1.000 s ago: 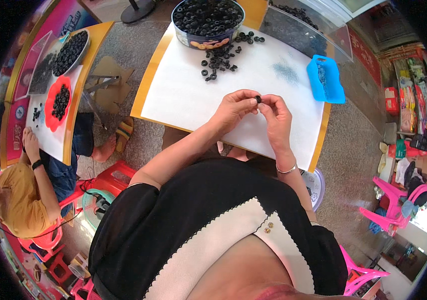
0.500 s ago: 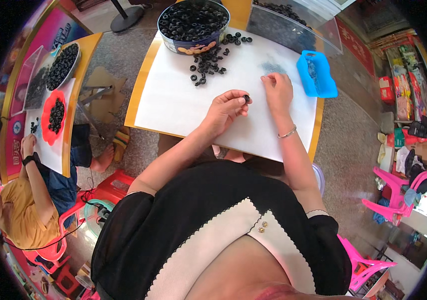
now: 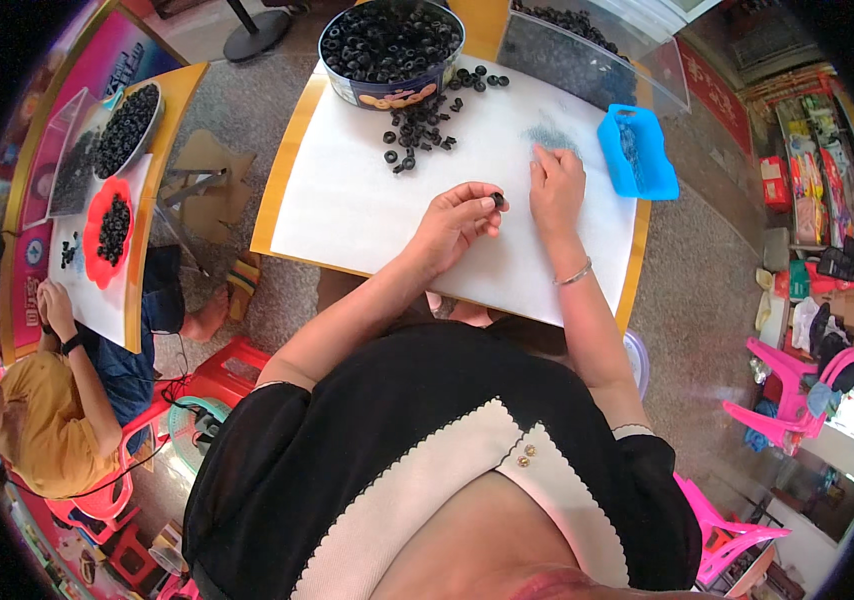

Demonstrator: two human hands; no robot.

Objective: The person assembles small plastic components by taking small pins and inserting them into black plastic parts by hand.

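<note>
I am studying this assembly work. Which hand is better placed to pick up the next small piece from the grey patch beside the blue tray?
The right hand, most likely. Its fingertips already rest at the grey patch near the blue tray, while the left hand pinches a black ring.

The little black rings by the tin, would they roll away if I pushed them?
Probably not far. The loose black rings lie flat on the white sheet, so they would likely slide. One set on edge might roll. They look light: the left hand pinches one ring with just its fingertips.
</note>
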